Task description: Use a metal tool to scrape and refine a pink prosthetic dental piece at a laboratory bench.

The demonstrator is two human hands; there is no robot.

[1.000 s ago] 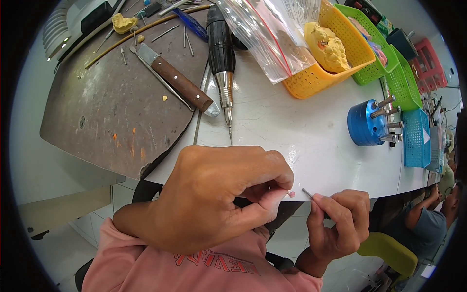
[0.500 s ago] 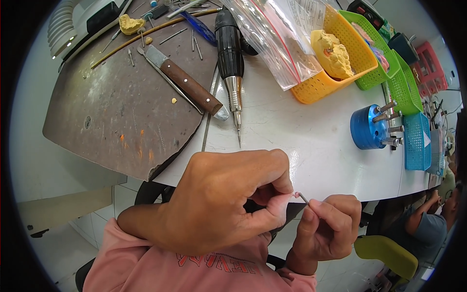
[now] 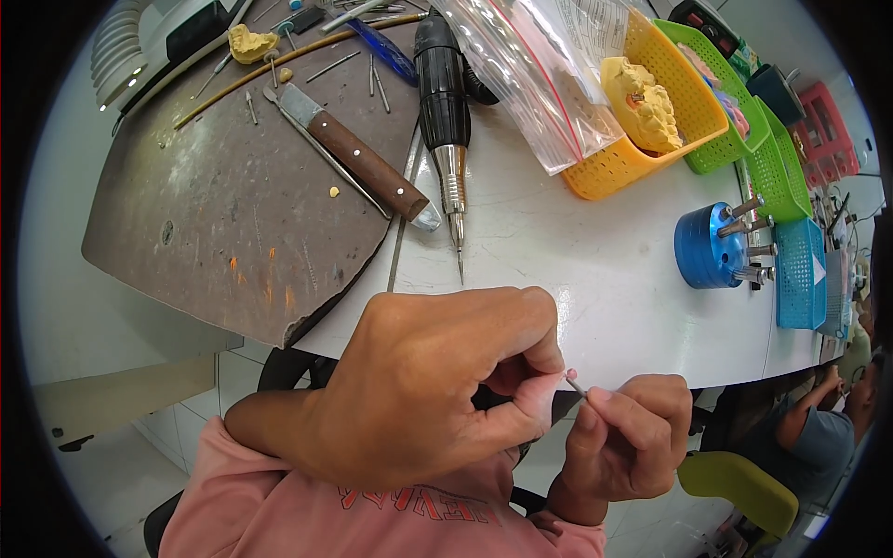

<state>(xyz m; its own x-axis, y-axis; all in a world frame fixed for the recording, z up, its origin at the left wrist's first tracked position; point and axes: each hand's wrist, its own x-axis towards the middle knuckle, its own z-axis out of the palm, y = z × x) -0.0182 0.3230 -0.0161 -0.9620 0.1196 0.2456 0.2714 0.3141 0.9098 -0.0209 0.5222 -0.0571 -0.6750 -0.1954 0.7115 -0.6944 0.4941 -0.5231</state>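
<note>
My left hand (image 3: 437, 381) is in front of me with thumb and forefinger pinched together. Whatever lies between those fingertips is hidden or too small to name. Close beside them, my right hand (image 3: 637, 432) grips a thin metal rod (image 3: 579, 385) between thumb and forefinger. The rod's upper end is at a small pink bit (image 3: 572, 374), right by the left fingertips; I cannot tell whether it touches them. Beyond my hands, a black and silver rotary handpiece (image 3: 445, 121) lies on the white table (image 3: 530, 242), its thin tip toward me.
A brown board (image 3: 205, 205) at left bears a wooden-handled knife (image 3: 363, 163), several metal burs and a yellow cast piece (image 3: 251, 44). At right are a blue bur holder (image 3: 702, 246), a yellow basket (image 3: 595, 177) with a dental cast (image 3: 642, 102), plastic bags (image 3: 521, 84), and green baskets (image 3: 739, 139). A person (image 3: 814, 418) sits far right.
The rod in my right hand has shifted slightly, and its pink end now sits a little nearer the left fingertips. Both hands keep nearly the same place; the view moved slightly.
</note>
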